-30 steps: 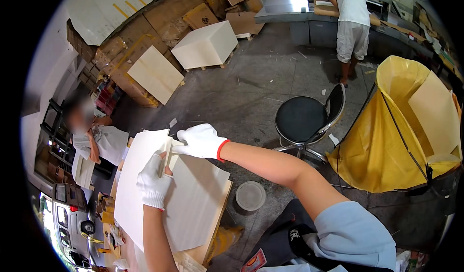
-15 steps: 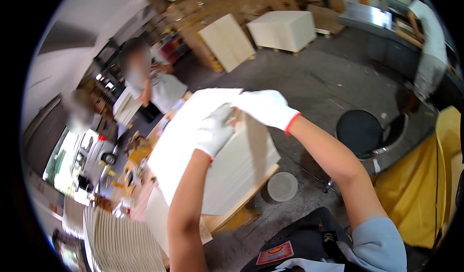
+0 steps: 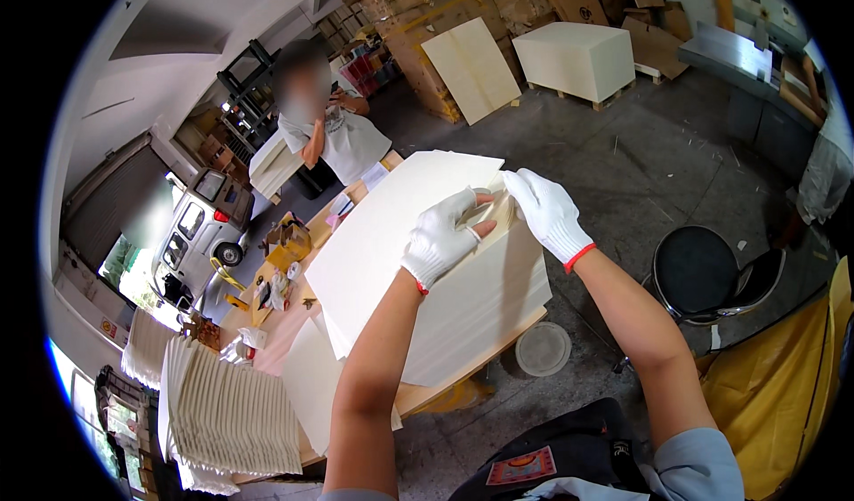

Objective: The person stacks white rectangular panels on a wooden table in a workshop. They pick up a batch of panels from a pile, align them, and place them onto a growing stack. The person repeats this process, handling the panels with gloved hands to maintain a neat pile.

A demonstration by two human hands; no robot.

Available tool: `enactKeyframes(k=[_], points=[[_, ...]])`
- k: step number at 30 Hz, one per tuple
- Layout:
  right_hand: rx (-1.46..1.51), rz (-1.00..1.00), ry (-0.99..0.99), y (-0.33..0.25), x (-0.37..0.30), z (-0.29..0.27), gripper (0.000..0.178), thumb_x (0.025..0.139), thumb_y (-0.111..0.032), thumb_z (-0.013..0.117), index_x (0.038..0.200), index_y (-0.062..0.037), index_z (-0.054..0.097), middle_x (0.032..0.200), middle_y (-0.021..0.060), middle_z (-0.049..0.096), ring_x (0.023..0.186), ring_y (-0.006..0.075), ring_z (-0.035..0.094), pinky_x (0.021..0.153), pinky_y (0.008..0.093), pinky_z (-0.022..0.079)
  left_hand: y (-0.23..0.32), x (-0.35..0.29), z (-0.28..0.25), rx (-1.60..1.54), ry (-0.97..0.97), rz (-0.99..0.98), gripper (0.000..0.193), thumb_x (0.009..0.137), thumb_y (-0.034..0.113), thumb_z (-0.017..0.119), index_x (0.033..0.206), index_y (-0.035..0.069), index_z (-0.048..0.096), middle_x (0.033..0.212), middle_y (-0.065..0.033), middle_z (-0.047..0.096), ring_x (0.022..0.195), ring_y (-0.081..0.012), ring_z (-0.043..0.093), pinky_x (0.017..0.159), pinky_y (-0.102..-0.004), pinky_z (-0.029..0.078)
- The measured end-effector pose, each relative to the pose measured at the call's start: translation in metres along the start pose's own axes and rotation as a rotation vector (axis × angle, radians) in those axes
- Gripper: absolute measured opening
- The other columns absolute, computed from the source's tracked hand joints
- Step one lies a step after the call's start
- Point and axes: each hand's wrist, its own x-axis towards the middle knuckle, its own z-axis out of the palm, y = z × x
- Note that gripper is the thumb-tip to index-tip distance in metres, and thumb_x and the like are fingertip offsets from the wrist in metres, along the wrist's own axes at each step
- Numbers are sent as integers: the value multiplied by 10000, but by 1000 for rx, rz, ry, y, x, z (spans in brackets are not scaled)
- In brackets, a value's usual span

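Note:
A tall stack of large white sheets (image 3: 391, 243) lies on the wooden table in front of me. My left hand (image 3: 442, 234), in a white glove with bare fingertips, is at the stack's right-hand top edge. Its thumb and forefinger are apart, with the tips against the sheet edges. My right hand (image 3: 544, 209), gloved in white with a red cuff, is closed around the far right corner of the upper sheets. Between the hands, several sheet edges (image 3: 503, 212) are bent and slightly fanned. The right fingertips are partly hidden behind the sheets.
Ridged piles of white sheets (image 3: 236, 403) stand at lower left. Bags and tools litter the table (image 3: 267, 345). A person (image 3: 334, 141) stands beyond it; another works at far right. A black chair (image 3: 696, 263) and a round lidded tub (image 3: 543, 350) are on the floor to the right.
My view has swung left, so the scene sits farther right. My left thumb and forefinger now show apart at the sheet edges; my right hand stays at the corner.

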Motion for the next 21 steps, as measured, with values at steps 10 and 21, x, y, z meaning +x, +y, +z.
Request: enactKeyframes(k=[10, 21], points=[[-1, 19, 15, -2, -1, 0, 531, 1089, -543, 408, 1041, -76, 657, 975, 204, 691, 955, 440, 645, 807, 495, 484, 0, 0, -2, -22, -8, 5, 452, 928, 162, 763, 1363, 82, 673, 1229, -114, 739, 1072, -199, 690, 951, -331, 525], [-26, -34, 29, 1, -4, 2, 512, 1090, -543, 415, 1148, -116, 691, 1062, 181, 721, 1004, 424, 661, 840, 483, 505, -5, -1, 1, 9, -3, 10, 388, 980, 132, 660, 1367, 96, 674, 1050, -98, 738, 937, -174, 670, 893, -324, 523]])
